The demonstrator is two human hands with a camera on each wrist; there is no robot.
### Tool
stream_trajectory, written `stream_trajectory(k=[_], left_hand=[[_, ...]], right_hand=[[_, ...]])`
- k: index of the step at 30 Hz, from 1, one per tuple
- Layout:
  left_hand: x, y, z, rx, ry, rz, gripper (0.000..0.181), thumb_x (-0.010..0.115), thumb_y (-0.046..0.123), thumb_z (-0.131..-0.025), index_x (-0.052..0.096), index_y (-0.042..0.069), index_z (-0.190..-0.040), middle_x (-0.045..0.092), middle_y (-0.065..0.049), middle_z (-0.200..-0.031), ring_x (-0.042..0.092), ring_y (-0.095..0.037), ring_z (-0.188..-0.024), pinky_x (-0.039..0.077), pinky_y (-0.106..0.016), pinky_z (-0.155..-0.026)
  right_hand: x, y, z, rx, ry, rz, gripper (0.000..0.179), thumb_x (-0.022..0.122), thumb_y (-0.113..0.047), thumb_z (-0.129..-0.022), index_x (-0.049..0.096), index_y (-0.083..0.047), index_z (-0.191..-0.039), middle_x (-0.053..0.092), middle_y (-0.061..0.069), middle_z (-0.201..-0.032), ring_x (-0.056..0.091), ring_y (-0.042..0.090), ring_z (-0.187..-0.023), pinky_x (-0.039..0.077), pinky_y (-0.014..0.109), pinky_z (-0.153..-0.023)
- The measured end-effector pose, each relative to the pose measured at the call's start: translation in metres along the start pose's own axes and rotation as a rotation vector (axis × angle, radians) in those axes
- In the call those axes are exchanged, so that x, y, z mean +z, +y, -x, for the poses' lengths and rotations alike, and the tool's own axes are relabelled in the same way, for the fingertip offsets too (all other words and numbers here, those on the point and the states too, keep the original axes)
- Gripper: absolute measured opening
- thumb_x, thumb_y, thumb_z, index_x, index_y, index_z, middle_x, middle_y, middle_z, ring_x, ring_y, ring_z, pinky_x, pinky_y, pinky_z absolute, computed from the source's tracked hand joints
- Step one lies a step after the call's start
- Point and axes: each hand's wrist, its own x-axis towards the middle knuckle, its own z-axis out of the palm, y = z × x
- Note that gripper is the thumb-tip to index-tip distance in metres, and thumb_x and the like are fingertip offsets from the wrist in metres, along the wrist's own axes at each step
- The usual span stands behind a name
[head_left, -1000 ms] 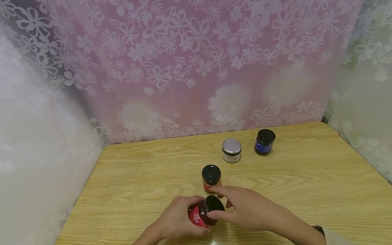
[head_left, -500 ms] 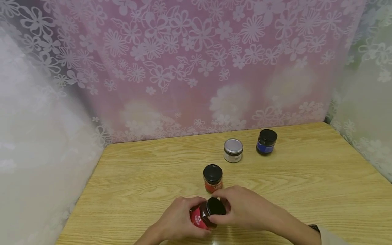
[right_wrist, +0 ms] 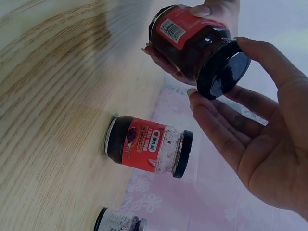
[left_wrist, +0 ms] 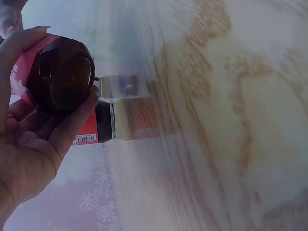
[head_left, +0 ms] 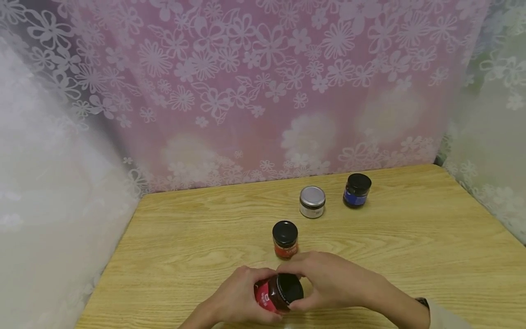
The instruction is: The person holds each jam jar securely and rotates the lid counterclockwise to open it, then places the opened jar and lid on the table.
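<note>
My left hand grips a faceted glass jar with dark contents and a red label, raised and tilted near the table's front. In the left wrist view the jar's dark base faces the camera, the left fingers wrapped round its sides. My right hand pinches the rim of the jar's black lid between thumb and fingers. The lid sits on the jar, leaning toward that hand, and the right wrist view shows the fingertips at its edge. Just behind both hands stands a smaller jar, red-labelled and black-lidded.
On the wooden table, farther back, are a low jar with a silver lid and a dark jar with a blue label. A pink floral curtain hangs behind the table; pale curtains flank both sides.
My right fingers have come in from beside the smaller jar to the held jar's lid. The lid has tipped a little lower; the left hand keeps its grip.
</note>
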Motion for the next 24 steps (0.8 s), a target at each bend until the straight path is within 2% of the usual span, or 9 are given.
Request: stream_trajectory(k=[3, 6, 11, 13, 17, 20, 24], left_hand=[[-0.001, -0.001, 0.001, 0.012, -0.009, -0.011, 0.047, 0.080, 0.041, -0.074, 0.063, 0.024, -0.115, 0.062, 0.019, -0.095, 0.058, 0.004, -0.079, 0.050, -0.016, -0.066], [0.000, -0.003, 0.002, 0.018, -0.002, -0.007, 0.048, 0.080, 0.041, -0.074, 0.063, 0.024, -0.115, 0.062, 0.019, -0.095, 0.059, 0.004, -0.079, 0.050, -0.016, -0.065], [0.000, -0.003, 0.002, -0.007, 0.037, -0.011, 0.046, 0.081, 0.040, -0.073, 0.064, 0.024, -0.112, 0.062, 0.018, -0.092, 0.059, 0.003, -0.077, 0.050, -0.016, -0.063], [0.000, -0.003, 0.002, -0.023, 0.051, -0.017, 0.045, 0.081, 0.041, -0.072, 0.064, 0.024, -0.111, 0.062, 0.018, -0.092, 0.058, 0.003, -0.076, 0.050, -0.016, -0.063], [0.000, -0.001, 0.001, -0.049, 0.076, -0.005, 0.046, 0.082, 0.041, -0.072, 0.065, 0.024, -0.111, 0.062, 0.017, -0.092, 0.059, 0.002, -0.077, 0.050, -0.017, -0.064], [0.000, 0.000, 0.001, -0.059, 0.087, -0.013, 0.047, 0.082, 0.041, -0.071, 0.065, 0.024, -0.111, 0.062, 0.017, -0.092, 0.059, 0.002, -0.077, 0.050, -0.017, -0.064], [0.000, 0.001, 0.000, -0.070, 0.072, -0.044, 0.047, 0.082, 0.042, -0.070, 0.065, 0.023, -0.110, 0.061, 0.018, -0.091, 0.058, 0.003, -0.077, 0.050, -0.016, -0.063]], right_hand=[[0.001, 0.003, 0.001, -0.017, -0.005, 0.066, 0.048, 0.072, -0.042, -0.084, 0.062, -0.021, -0.125, 0.060, -0.015, -0.115, 0.056, 0.001, -0.101, 0.049, 0.027, -0.084], [0.002, 0.005, 0.002, -0.008, -0.006, 0.062, 0.050, 0.070, -0.045, -0.085, 0.060, -0.021, -0.128, 0.059, -0.014, -0.118, 0.055, 0.003, -0.104, 0.049, 0.029, -0.087], [0.005, 0.005, 0.001, 0.135, 0.007, -0.017, 0.067, 0.061, -0.062, -0.083, 0.054, -0.020, -0.135, 0.057, -0.010, -0.124, 0.057, 0.003, -0.101, 0.050, 0.032, -0.084], [0.007, 0.003, -0.001, 0.206, 0.028, -0.051, 0.072, 0.057, -0.069, -0.081, 0.055, -0.019, -0.134, 0.059, -0.011, -0.118, 0.058, 0.002, -0.094, 0.051, 0.030, -0.078], [0.010, 0.000, -0.005, 0.297, 0.070, -0.093, 0.067, 0.053, -0.072, -0.081, 0.061, -0.021, -0.123, 0.061, -0.016, -0.095, 0.057, 0.001, -0.078, 0.049, 0.026, -0.066], [0.011, -0.002, -0.008, 0.314, 0.084, -0.098, 0.062, 0.056, -0.070, -0.081, 0.064, -0.020, -0.116, 0.058, -0.017, -0.080, 0.054, 0.000, -0.069, 0.047, 0.025, -0.060], [0.013, -0.001, -0.008, 0.294, 0.085, -0.120, 0.052, 0.063, -0.063, -0.082, 0.066, -0.020, -0.111, 0.056, -0.016, -0.073, 0.052, 0.001, -0.062, 0.045, 0.023, -0.056]])
